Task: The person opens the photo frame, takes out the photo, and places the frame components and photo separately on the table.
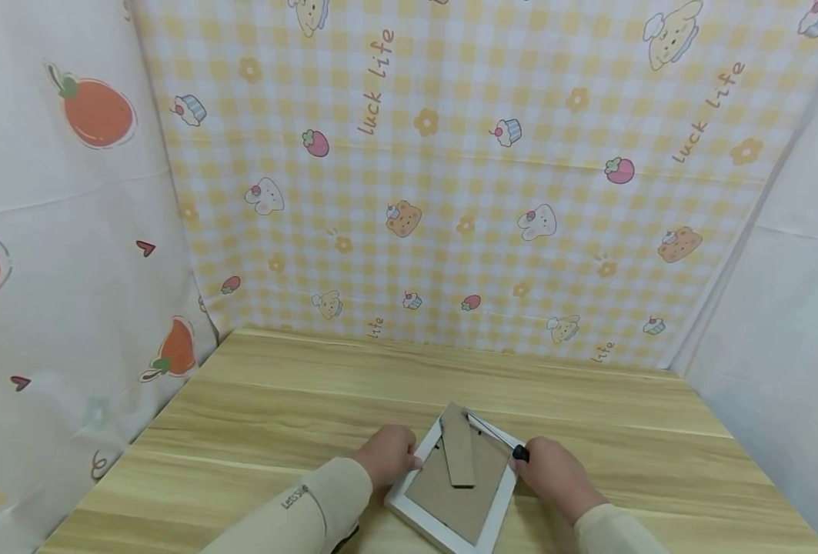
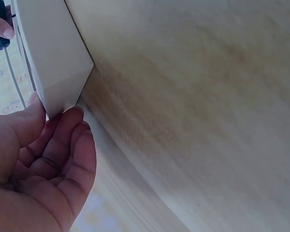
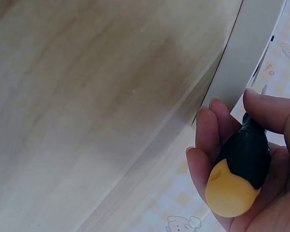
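Note:
A white-bordered picture frame (image 1: 425,520) lies back side up on the table, set at a slant. Its brown backing board (image 1: 493,471) carries a cardboard stand leg (image 1: 459,454). At the left edge my left hand (image 1: 389,455) pinches the frame; the left wrist view has thumb and fingertips at a corner of the white border (image 2: 53,53). My right hand (image 1: 557,473) holds a screwdriver (image 3: 246,154) with a black and yellow handle, beside the right corner. The metal shaft (image 1: 488,429) crosses the border, and its tip overlaps the far end by the leg's top.
Small black tabs (image 1: 479,432) show at the backing's edge. The wood-grain table (image 1: 277,415) reaches back to a yellow checked cloth (image 1: 450,254). White cloths hang at the left (image 1: 69,323) and right (image 1: 762,338) sides.

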Motion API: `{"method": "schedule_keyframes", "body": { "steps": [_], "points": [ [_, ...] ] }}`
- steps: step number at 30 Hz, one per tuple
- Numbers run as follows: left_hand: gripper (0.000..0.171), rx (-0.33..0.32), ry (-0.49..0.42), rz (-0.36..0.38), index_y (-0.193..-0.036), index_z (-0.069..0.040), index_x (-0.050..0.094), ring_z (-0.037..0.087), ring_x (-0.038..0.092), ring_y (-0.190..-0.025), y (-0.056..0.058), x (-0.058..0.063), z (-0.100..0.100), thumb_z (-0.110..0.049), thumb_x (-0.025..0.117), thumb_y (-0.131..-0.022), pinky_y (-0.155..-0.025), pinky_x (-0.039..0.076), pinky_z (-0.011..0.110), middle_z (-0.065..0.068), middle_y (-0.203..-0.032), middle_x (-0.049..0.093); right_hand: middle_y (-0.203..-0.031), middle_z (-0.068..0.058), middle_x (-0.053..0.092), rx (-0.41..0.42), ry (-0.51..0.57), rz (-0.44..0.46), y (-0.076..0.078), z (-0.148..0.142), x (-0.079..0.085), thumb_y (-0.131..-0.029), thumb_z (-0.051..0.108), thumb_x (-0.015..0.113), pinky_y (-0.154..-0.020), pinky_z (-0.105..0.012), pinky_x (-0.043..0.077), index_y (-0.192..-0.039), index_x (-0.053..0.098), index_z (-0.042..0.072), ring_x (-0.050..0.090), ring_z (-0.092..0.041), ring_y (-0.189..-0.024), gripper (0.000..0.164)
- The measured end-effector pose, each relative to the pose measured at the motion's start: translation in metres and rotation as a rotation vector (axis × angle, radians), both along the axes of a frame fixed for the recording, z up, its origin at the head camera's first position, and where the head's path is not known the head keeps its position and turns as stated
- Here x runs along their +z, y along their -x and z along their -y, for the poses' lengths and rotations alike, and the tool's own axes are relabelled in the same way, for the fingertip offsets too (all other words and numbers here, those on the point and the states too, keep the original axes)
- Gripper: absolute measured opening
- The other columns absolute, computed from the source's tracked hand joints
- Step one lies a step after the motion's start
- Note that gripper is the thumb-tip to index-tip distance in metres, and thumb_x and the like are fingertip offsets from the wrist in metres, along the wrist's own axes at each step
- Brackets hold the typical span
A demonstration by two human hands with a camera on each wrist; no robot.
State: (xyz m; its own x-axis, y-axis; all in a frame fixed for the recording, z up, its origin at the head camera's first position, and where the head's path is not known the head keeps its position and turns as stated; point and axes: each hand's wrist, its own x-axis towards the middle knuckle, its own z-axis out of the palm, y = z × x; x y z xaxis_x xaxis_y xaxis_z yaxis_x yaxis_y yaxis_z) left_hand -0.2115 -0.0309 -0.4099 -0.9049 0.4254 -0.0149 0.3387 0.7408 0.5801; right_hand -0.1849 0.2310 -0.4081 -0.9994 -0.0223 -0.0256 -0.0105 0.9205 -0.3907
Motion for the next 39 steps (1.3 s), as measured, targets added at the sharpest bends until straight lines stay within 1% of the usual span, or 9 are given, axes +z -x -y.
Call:
{"method": "schedule_keyframes", "body": {
  "steps": [5,13,16,19,24,27,32,39],
  "points": [
    [0.034,-0.008,0.011,-0.022,-0.062,-0.008,0.046,0.009,0.038,-0.056,-0.003,0.001,0.0,-0.014,0.071,-0.086,-0.052,0.035,0.023,-0.003,-0.061,0.04,-0.056,0.001,0.041,0.002,-0.017,-0.003,0.004,0.0,-0.001,-0.087,0.019,0.066,-0.05,-0.027,0.029,-0.063,0.049,0.01,0.038,-0.014,-0.052,0.03],
    [0.038,-0.008,-0.01,-0.019,-0.06,-0.009,0.043,0.009,0.036,-0.055,-0.005,-0.001,0.0,-0.013,0.071,-0.086,-0.051,0.033,0.023,-0.004,-0.058,0.037,-0.056,0.002,0.04,-0.004,-0.014,-0.003,0.005,-0.002,-0.003,-0.087,0.019,0.066,-0.05,-0.027,0.029,-0.063,0.049,0.01,0.038,-0.014,-0.052,0.031],
    [0.036,-0.007,-0.009,-0.006,-0.061,-0.009,0.045,0.009,0.037,-0.055,-0.004,-0.003,0.0,-0.015,0.07,-0.087,-0.051,0.034,0.023,-0.004,-0.059,0.039,-0.057,0.001,0.041,-0.012,-0.01,-0.002,0.0,-0.001,-0.003,-0.087,0.02,0.067,-0.051,-0.027,0.031,-0.064,0.049,0.01,0.039,-0.015,-0.053,0.031],
    [0.033,0.001,-0.014,0.011,-0.063,-0.008,0.049,0.01,0.04,-0.055,-0.002,-0.004,0.001,-0.017,0.069,-0.088,-0.051,0.036,0.024,-0.003,-0.059,0.043,-0.056,0.001,0.041,-0.021,0.005,-0.009,-0.007,0.002,-0.002,-0.086,0.022,0.069,-0.05,-0.028,0.031,-0.064,0.048,0.01,0.039,-0.014,-0.052,0.033],
    [0.03,0.022,-0.038,0.026,-0.066,-0.007,0.052,0.011,0.042,-0.055,0.002,-0.007,0.0,-0.018,0.068,-0.089,-0.05,0.037,0.025,-0.002,-0.06,0.046,-0.056,0.002,0.04,0.0,-0.016,-0.058,-0.021,0.009,-0.003,-0.083,0.024,0.073,-0.047,-0.028,0.03,-0.061,0.047,0.012,0.037,-0.014,-0.051,0.036],
    [0.029,0.03,-0.045,0.03,-0.067,-0.007,0.052,0.011,0.042,-0.056,0.002,-0.007,0.0,-0.018,0.068,-0.089,-0.05,0.037,0.024,-0.002,-0.061,0.046,-0.054,0.004,0.037,0.019,-0.035,-0.085,-0.026,0.014,-0.005,-0.082,0.025,0.074,-0.046,-0.026,0.027,-0.057,0.043,0.013,0.034,-0.012,-0.049,0.041],
    [0.028,0.033,-0.042,0.037,-0.068,-0.006,0.053,0.012,0.043,-0.056,0.001,-0.004,-0.002,-0.016,0.068,-0.089,-0.05,0.036,0.025,-0.001,-0.061,0.047,-0.052,0.007,0.028,0.036,-0.018,-0.093,-0.03,0.019,-0.007,-0.083,0.024,0.074,-0.045,-0.022,0.023,-0.054,0.035,0.015,0.027,-0.009,-0.048,0.049],
    [0.028,0.036,-0.028,0.03,-0.067,-0.006,0.051,0.011,0.042,-0.056,-0.003,-0.001,-0.006,-0.014,0.069,-0.088,-0.05,0.035,0.024,0.0,-0.062,0.046,-0.052,0.006,0.032,0.034,-0.038,-0.093,-0.03,0.021,-0.01,-0.083,0.026,0.074,-0.044,-0.022,0.025,-0.055,0.04,0.014,0.03,-0.009,-0.047,0.047]
  ]
}}
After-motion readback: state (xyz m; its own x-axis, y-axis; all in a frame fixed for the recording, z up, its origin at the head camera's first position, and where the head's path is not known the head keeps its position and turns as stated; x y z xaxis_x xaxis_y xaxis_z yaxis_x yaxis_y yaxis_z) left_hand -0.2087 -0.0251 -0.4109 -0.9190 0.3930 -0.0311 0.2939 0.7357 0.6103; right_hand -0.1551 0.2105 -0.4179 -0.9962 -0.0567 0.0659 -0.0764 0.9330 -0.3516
